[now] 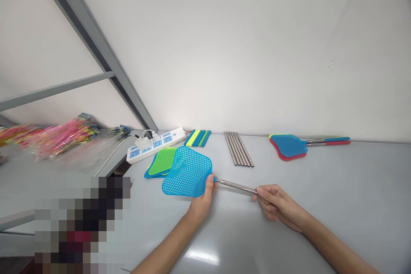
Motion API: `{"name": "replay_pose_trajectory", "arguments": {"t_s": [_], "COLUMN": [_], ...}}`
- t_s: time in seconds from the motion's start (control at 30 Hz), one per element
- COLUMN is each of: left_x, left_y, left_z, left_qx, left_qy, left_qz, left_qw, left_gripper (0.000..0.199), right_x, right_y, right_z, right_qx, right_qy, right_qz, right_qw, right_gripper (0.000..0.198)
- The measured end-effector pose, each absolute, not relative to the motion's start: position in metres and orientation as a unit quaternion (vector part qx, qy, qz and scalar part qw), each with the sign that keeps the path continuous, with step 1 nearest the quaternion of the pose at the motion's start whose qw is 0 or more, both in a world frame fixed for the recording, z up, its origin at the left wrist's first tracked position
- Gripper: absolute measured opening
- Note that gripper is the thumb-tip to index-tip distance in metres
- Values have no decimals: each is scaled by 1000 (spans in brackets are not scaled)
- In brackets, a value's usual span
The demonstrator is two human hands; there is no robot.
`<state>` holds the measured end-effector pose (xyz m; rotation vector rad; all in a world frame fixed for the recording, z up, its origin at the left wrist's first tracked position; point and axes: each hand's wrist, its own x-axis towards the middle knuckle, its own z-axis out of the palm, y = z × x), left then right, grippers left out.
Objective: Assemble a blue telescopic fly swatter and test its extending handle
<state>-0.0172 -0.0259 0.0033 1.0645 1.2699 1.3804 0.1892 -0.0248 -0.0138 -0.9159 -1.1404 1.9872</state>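
Note:
My left hand grips a blue fly swatter head by its neck, thumb on top. A metal tube joins that neck and runs to the right. Wrapped round the tube's far end is my right hand, its fingers closed. Behind the held head lie a green swatter head and a blue one under it, partly hidden. Several loose metal tubes rest side by side further back. Coloured handle grips in blue, yellow and green lie in a row near the wall.
Swatters with handles are stacked at the back right. A white power strip with plugs stands at the back left. Bagged pink and yellow items lie beyond a grey metal frame. The grey table meets a white wall.

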Motion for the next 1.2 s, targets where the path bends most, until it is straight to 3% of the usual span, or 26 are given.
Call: {"name": "replay_pose_trajectory", "arguments": {"t_s": [0.27, 0.5, 0.97, 1.2], "left_x": [-21, -17, -20, -21], "left_y": [-28, -26, -20, -22], "left_z": [-3, -4, -15, -6], "left_qx": [564, 538, 489, 519], "left_qy": [537, 559, 564, 568], "left_qz": [516, 545, 581, 541], "left_qw": [356, 316, 325, 340], "left_gripper": [36, 35, 32, 35], "right_x": [192, 190, 186, 188], "right_y": [-24, -24, -25, -23], "right_z": [-17, -17, -12, -12], "right_qx": [-345, -342, -348, -345], "right_qy": [-427, -432, -438, -422], "right_qz": [769, 756, 734, 747], "right_qw": [329, 354, 386, 381], "right_gripper": [31, 31, 29, 29]}}
